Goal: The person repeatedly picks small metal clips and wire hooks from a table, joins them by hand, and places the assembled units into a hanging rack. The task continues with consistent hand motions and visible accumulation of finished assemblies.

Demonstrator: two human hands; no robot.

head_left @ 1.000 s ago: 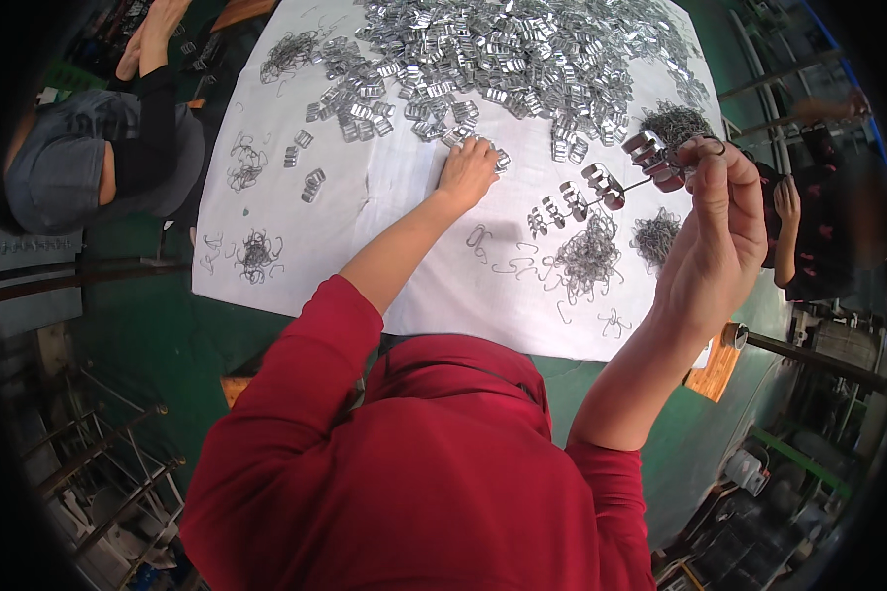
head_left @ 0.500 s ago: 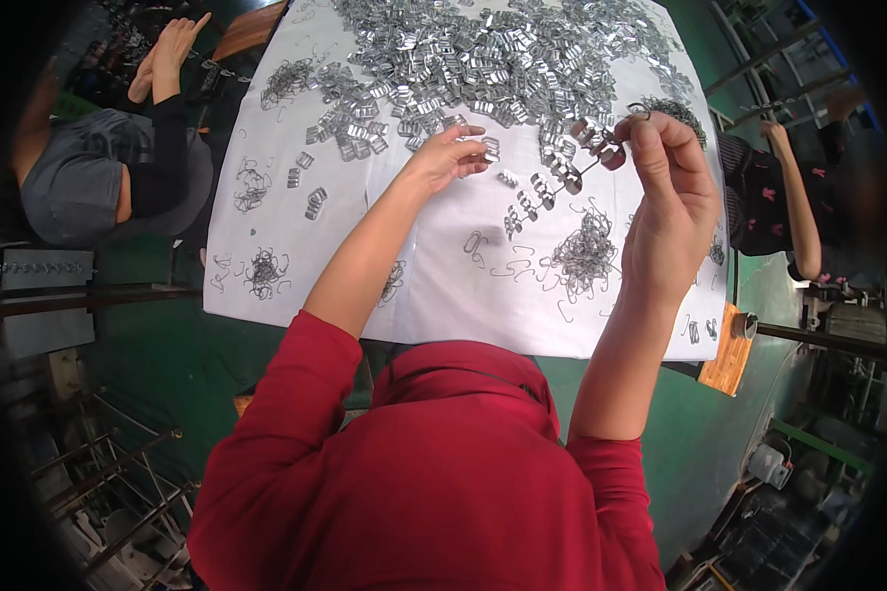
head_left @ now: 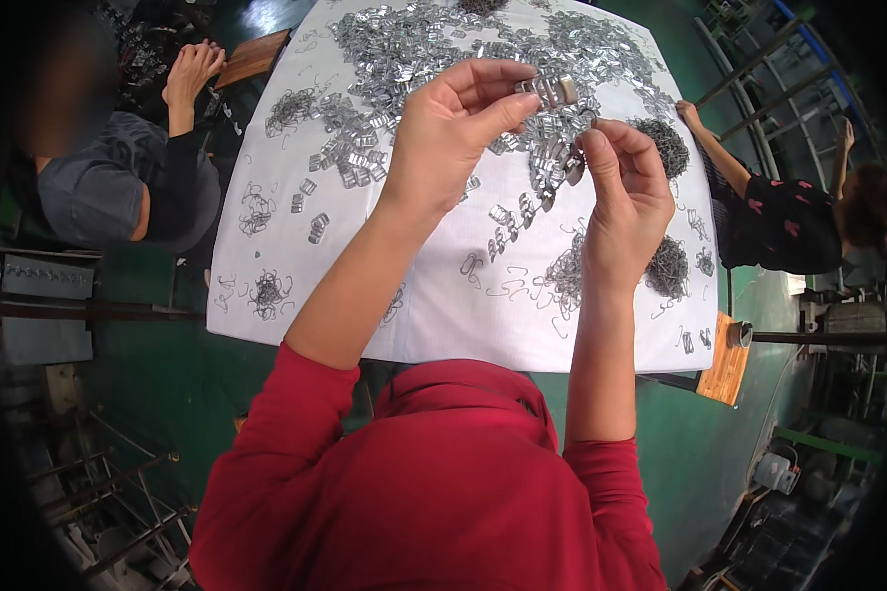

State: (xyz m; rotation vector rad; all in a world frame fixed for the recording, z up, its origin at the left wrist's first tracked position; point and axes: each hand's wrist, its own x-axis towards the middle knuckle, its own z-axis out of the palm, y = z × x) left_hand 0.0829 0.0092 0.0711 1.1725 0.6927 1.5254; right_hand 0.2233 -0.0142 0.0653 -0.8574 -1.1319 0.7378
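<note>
Fingers [head_left: 498, 71] of the left hand [head_left: 432, 138] pinch one silver clip [head_left: 566, 91]
It juts rightward beyond their tips; the right hand [head_left: 628, 187], just below, grips the upper end of a string of clips [head_left: 527, 209] slanting down-left; behind, a clip pile [head_left: 389, 54] spreads over white cloth [head_left: 439, 320].

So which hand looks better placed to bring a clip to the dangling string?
Probably the left hand: it holds a silver clip close to the right hand, which is occupied with the string of clips.

No text, label, number or sign can be read.
</note>
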